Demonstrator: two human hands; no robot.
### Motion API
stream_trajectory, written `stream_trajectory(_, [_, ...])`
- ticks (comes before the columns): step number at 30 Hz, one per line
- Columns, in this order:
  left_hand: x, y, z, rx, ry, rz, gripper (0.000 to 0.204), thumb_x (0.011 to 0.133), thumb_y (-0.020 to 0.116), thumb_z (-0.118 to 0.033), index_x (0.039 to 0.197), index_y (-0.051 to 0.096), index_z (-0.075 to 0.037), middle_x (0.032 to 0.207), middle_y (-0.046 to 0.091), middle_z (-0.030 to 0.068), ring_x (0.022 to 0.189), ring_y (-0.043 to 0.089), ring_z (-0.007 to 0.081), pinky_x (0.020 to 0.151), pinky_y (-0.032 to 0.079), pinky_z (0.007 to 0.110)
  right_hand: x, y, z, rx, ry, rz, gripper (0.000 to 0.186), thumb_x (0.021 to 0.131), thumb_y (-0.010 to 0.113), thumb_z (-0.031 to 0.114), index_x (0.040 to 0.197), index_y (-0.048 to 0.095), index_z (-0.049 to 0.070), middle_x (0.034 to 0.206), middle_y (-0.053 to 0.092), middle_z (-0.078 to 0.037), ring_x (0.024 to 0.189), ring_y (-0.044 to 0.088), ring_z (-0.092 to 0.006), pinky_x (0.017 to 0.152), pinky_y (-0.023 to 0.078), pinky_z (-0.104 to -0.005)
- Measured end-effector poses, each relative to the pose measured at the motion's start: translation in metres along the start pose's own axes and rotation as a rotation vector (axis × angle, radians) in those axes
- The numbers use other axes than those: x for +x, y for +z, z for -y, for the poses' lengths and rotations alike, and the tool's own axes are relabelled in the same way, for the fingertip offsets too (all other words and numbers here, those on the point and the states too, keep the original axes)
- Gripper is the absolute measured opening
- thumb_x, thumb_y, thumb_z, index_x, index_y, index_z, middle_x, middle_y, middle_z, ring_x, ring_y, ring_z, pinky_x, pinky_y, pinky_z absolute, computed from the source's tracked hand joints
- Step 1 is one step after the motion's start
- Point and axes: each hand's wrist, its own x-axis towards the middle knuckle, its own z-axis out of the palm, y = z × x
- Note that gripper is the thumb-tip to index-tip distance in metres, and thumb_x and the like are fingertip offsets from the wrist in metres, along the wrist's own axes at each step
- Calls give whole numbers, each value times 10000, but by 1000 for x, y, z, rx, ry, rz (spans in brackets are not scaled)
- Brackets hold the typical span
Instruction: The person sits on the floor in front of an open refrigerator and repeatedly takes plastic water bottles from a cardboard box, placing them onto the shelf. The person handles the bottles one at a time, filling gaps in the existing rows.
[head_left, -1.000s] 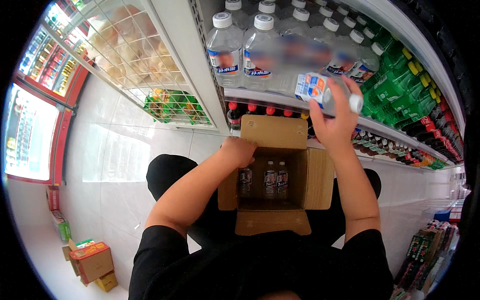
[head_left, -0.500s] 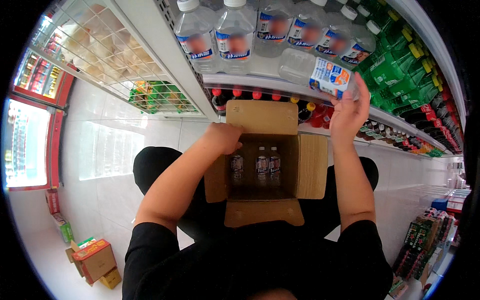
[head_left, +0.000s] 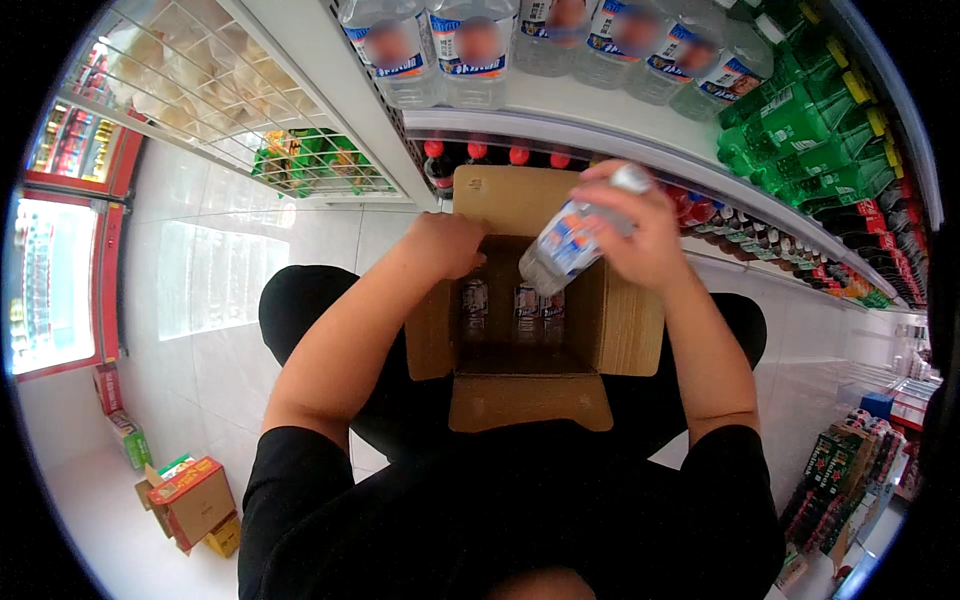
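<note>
An open cardboard box (head_left: 531, 404) sits between my knees with its flaps folded out. My left hand (head_left: 447, 246) is closed over the box's far left corner, its fingertips reaching inside. Above the box's far right part, my right hand (head_left: 642, 232) grips a clear plastic bottle (head_left: 563, 248) with a white, blue and orange label. That bottle is tilted, its white cap up to the right and its base down over the opening. Inside the box stand a bottle (head_left: 474, 308) by the left wall and two bottles (head_left: 538, 312) near the middle.
Beyond the box is a shelf (head_left: 560, 128) with large clear bottles (head_left: 468, 55) in a row and green bottles (head_left: 800, 140) at right. Red-capped dark bottles (head_left: 433, 165) stand lower. A wire rack (head_left: 320, 165) is at left, cartons (head_left: 195, 505) lower left, stacked packs (head_left: 840, 470) lower right.
My right hand has brought the bottle from the shelf edge down and left to above the box, turning it cap-up. My left hand stays on the box.
</note>
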Motion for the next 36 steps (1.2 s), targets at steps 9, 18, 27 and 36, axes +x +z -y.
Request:
stream_trajectory(9, [-8,-4,1,-35,26,-45,422,922,690,-398,1225,643,-108,1112,729,178,1056,705,368,866,569,505,-71,131,-14,-24,359,633,343,882,761,299,1197,712,174,1197,617,-200,1107,637,-409,966,541,-456])
stream_trajectory(18, [-9,-8,4,-116,11,-39,395,932,692,-382,1201,675,-94,1156,728,160,1095,700,349,890,568,483,-107,203,-94,0,263,718,680,706,889,174,1324,605,168,1269,580,-236,1269,515,-439,1073,474,-497])
stream_trajectory(27, [-11,-7,7,-111,36,-9,415,938,677,-401,1213,668,-90,1160,725,161,1104,692,354,902,563,491,-101,231,-91,-196,516,954,761,766,855,139,1456,536,178,1454,536,-241,1359,488,-439,1096,470,-480])
stream_trajectory(36, [-13,-8,0,-76,13,-13,410,938,677,-402,1235,674,-119,1186,734,109,1129,698,316,897,570,476,-158,276,-146,-117,502,787,723,780,820,148,1444,538,109,1406,577,-241,1237,596,-432,1053,492,-490])
